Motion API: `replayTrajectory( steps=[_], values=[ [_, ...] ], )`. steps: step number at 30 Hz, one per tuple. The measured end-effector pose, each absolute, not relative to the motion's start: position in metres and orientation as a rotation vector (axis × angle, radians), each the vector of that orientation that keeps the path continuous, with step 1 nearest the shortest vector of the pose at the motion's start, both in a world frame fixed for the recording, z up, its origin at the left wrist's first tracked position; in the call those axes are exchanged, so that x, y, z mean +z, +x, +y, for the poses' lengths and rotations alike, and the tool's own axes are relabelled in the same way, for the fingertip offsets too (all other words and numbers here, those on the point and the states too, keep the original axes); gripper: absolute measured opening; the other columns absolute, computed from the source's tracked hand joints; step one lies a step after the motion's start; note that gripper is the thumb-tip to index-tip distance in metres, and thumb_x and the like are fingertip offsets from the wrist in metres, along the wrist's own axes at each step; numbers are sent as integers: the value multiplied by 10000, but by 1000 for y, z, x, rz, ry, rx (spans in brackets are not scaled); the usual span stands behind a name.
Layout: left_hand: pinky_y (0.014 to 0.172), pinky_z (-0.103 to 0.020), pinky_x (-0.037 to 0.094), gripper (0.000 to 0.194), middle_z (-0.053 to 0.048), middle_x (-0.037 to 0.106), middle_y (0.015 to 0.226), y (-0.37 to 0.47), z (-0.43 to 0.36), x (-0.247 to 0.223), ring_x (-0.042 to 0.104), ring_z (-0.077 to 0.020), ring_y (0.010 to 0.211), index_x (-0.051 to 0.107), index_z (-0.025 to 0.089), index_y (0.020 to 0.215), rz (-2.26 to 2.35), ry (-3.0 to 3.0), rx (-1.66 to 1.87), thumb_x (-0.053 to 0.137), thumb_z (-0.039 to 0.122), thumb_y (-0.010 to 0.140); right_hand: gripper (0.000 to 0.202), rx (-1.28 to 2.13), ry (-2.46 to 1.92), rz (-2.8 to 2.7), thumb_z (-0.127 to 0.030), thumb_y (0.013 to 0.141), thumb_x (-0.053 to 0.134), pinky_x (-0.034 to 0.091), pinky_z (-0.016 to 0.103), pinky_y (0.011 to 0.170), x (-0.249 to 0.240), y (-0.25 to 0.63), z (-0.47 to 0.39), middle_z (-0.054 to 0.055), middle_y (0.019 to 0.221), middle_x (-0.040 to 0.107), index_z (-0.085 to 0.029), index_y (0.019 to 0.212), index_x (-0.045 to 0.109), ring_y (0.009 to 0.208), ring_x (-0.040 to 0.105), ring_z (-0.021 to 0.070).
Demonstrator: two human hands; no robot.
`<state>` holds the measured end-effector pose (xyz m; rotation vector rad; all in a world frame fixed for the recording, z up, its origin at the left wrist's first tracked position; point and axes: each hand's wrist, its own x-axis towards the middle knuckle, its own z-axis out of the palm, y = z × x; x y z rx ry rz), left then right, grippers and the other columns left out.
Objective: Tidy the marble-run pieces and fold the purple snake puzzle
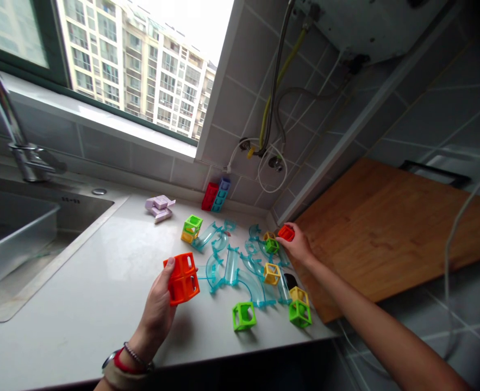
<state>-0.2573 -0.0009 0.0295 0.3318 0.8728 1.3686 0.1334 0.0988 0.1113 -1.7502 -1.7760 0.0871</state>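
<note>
My left hand (160,298) is wrapped round a joined stack of orange-red cube frames (182,278), lifted above the white counter. At the right, the fingers of my right hand (299,244) hold a single orange-red cube (286,233) over the back right of the counter. Just beside it sits a green cube (271,246). Translucent teal track pieces (231,266) lie spread between my hands. A yellow cube (272,273) rests among them. Nearer the front edge are a green cube (243,316) and a yellow cube (299,296) touching another green one (300,314).
Against the back wall stand red blocks (210,196) and blue blocks (220,195). Pale purple pieces (160,208) lie near the sink (85,217), which has a faucet (23,157). A wooden board (386,233) leans at the right.
</note>
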Motion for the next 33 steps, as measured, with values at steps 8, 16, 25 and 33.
replayTrajectory(
  steps=[8,16,25,33],
  values=[
    [666,-257,550,678,-88,756,947,-263,-11,44,687,-177,728,659,131,1350,735,501,1249,761,576,849,488,656,-1221,-1603,-447,935,674,598,357,865,117,8,15,103,1191,729,-214,1349,563,995,727,228],
    [616,-286,559,674,-142,752,1040,-271,-19,55,646,-173,697,687,154,1346,627,436,1096,743,606,849,359,1000,-880,-1182,-331,899,747,594,320,783,91,-65,-27,57,1145,771,-288,1254,715,938,728,223],
    [635,-330,569,588,-137,767,902,-245,-18,46,692,-226,680,764,125,1179,772,448,986,790,572,798,362,1237,-822,-899,-351,921,746,595,377,908,62,-64,-15,70,1211,768,-290,1277,732,1054,735,252],
    [654,-342,575,496,-128,760,856,-235,-15,37,707,-232,663,783,124,976,786,434,913,776,585,794,392,1253,-840,-934,-334,936,746,596,378,958,63,-42,-16,61,1252,763,-295,1324,708,1113,730,253]
  ],
)
